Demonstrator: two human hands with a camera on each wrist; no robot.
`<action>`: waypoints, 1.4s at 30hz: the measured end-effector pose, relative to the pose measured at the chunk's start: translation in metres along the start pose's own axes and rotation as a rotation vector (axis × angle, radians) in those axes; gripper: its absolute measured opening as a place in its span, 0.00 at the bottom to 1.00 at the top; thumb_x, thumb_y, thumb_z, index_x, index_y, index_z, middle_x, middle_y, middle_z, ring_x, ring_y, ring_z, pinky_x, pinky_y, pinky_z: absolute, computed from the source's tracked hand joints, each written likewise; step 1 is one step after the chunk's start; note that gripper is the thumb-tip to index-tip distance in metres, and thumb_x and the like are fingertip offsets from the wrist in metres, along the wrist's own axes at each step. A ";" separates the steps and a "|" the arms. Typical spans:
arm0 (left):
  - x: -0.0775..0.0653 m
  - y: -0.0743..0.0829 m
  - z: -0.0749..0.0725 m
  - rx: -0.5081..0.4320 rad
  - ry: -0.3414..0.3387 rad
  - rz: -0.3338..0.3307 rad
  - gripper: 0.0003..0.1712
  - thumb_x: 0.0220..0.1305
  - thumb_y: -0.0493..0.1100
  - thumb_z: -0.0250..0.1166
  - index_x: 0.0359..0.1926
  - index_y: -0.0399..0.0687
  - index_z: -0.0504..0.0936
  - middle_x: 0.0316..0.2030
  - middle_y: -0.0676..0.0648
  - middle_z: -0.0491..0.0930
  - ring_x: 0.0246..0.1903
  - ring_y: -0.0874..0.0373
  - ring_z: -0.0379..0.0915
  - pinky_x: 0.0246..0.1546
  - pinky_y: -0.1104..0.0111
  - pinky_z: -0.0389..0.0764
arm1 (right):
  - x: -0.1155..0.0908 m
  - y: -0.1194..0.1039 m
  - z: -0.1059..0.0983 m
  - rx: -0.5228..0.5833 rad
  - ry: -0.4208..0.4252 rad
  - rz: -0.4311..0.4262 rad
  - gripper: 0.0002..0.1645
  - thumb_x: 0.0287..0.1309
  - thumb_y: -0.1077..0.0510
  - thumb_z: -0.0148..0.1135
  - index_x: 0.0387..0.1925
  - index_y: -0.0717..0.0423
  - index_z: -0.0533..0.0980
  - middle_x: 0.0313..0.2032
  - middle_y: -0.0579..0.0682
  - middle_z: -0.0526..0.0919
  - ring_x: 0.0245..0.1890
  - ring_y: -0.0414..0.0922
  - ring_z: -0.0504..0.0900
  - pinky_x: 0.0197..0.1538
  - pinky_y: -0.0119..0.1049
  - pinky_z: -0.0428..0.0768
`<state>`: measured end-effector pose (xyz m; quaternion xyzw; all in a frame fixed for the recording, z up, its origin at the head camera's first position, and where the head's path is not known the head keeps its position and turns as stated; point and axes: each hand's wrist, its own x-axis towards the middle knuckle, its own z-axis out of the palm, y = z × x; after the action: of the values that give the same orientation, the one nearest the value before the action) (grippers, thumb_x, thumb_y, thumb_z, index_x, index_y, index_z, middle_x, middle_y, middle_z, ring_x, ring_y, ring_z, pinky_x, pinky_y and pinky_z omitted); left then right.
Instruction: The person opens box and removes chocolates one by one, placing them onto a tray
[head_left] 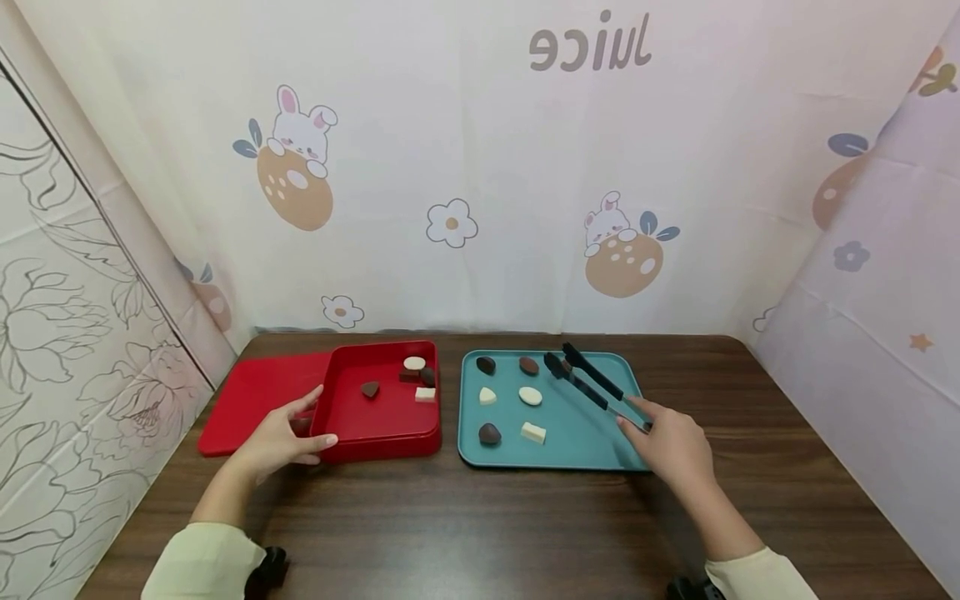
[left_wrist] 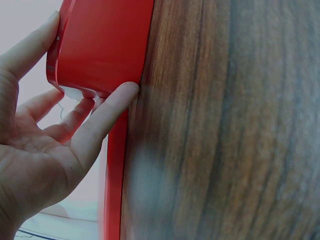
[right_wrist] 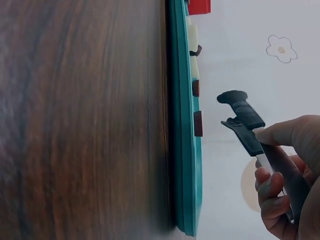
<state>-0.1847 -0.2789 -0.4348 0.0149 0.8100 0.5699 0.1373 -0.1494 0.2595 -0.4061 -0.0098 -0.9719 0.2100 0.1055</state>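
Observation:
My left hand [head_left: 283, 437] holds the red box [head_left: 367, 423] at its near left corner, with the fingertips spread along its side and rim. In the left wrist view, one digit lies low along the box wall [left_wrist: 105, 45]. My right hand [head_left: 678, 446] grips metal tongs with black tips [head_left: 592, 383], tilted above the right part of the teal tray [head_left: 585, 454]. The tips stand a little apart in the right wrist view, with nothing seen between them. Behind them in the head view shows a brown chocolate [head_left: 567, 365]. A white oval chocolate [head_left: 530, 396] lies left of the tongs.
Several dark and white chocolates lie spaced on the tray, including a white bar-shaped piece [head_left: 533, 432]. Inside the box are a brown triangular chocolate [head_left: 370, 389] and several others at the right. A flat red lid [head_left: 255, 400] lies left of the box on the wooden table [head_left: 420, 533].

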 end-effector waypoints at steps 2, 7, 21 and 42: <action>0.000 0.000 0.000 0.002 0.001 -0.001 0.58 0.54 0.45 0.75 0.77 0.49 0.47 0.67 0.28 0.53 0.62 0.30 0.55 0.38 0.55 0.85 | -0.001 -0.002 0.000 0.017 0.014 -0.019 0.30 0.60 0.48 0.65 0.60 0.59 0.76 0.15 0.45 0.75 0.15 0.42 0.68 0.14 0.37 0.63; 0.000 0.001 0.000 0.000 0.000 0.005 0.58 0.54 0.45 0.75 0.77 0.49 0.47 0.67 0.28 0.52 0.62 0.29 0.55 0.38 0.55 0.85 | -0.003 -0.011 0.002 0.052 0.038 -0.063 0.28 0.60 0.49 0.67 0.59 0.56 0.77 0.13 0.44 0.70 0.14 0.43 0.64 0.15 0.35 0.60; 0.001 0.001 0.000 0.002 0.005 -0.001 0.58 0.54 0.45 0.75 0.77 0.50 0.47 0.67 0.29 0.53 0.62 0.30 0.56 0.38 0.54 0.85 | -0.009 -0.052 0.004 0.092 0.046 -0.237 0.24 0.57 0.51 0.70 0.55 0.52 0.81 0.17 0.39 0.69 0.19 0.38 0.66 0.20 0.32 0.62; 0.000 0.001 -0.001 0.000 0.011 0.005 0.58 0.54 0.45 0.75 0.77 0.49 0.48 0.67 0.29 0.53 0.62 0.30 0.55 0.38 0.54 0.85 | 0.013 -0.123 0.010 0.001 -0.048 -0.483 0.25 0.54 0.47 0.72 0.55 0.44 0.82 0.11 0.35 0.63 0.12 0.34 0.61 0.14 0.30 0.56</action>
<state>-0.1853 -0.2791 -0.4343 0.0138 0.8107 0.5703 0.1316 -0.1611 0.1436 -0.3618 0.2280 -0.9482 0.1795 0.1296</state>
